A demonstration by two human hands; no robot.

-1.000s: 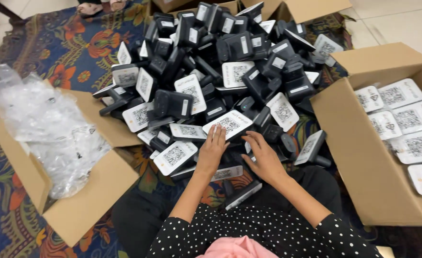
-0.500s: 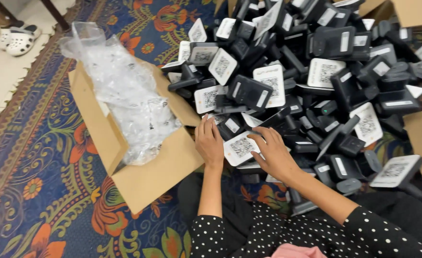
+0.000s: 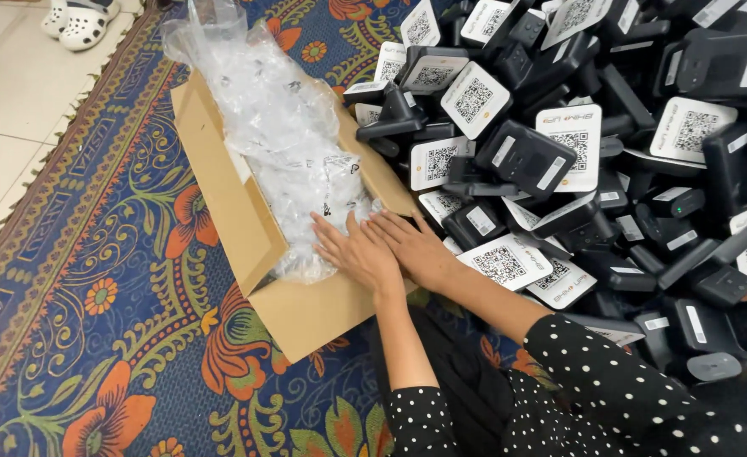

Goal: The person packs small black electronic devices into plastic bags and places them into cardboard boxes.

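My left hand (image 3: pixel 355 250) and my right hand (image 3: pixel 417 245) lie side by side, fingers spread, at the near right corner of an open cardboard box (image 3: pixel 229 203). Both touch the heap of clear plastic bags (image 3: pixel 280 127) that fills the box. Neither hand holds anything. Just right of my right hand starts a large pile of black devices (image 3: pixel 610 144), several with white square code cards on them.
A patterned blue and orange rug (image 3: pixel 94 322) lies under the box. Pale floor tiles (image 3: pixel 9 110) run along the left, with a pair of white clogs (image 3: pixel 77 21) at the top left. My dotted sleeves fill the lower right.
Both hands have moved left, from a white-faced device at the pile's edge to the box of plastic bags. The view has swung left with them.
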